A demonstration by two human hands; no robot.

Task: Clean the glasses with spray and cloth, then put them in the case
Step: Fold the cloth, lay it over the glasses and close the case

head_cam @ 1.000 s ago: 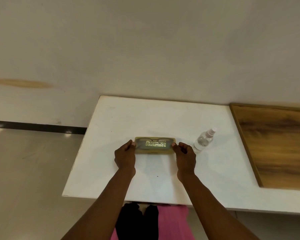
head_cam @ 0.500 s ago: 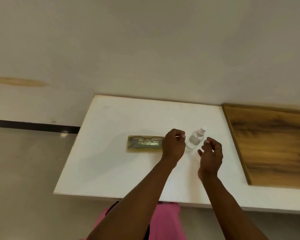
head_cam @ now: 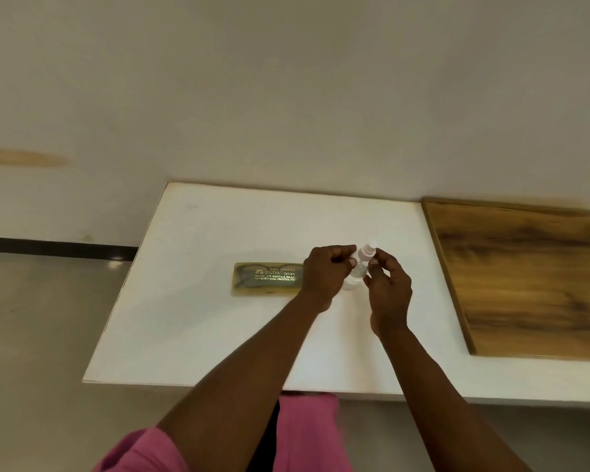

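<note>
Item: translucent yellowish glasses case [head_cam: 268,279], lying flat on the white table [head_cam: 198,318]. Lid printed in pale lettering beside a small round emblem. Main line reads "GOUTHAM Opticals". Smaller line beneath appears to read "GOUTHAM EYE HOSPITALS, BALAJI", then "TALKIES ROAD, HINDUPUR"; first letters uncertain. A row of digits above the name is too small to read. No other legible text anywhere in view.

The worktop [head_cam: 218,335] is smooth matt white. The spray bottle [head_cam: 358,272] looks clear plastic. The board [head_cam: 525,277] at its right edge shows wood grain.
</note>
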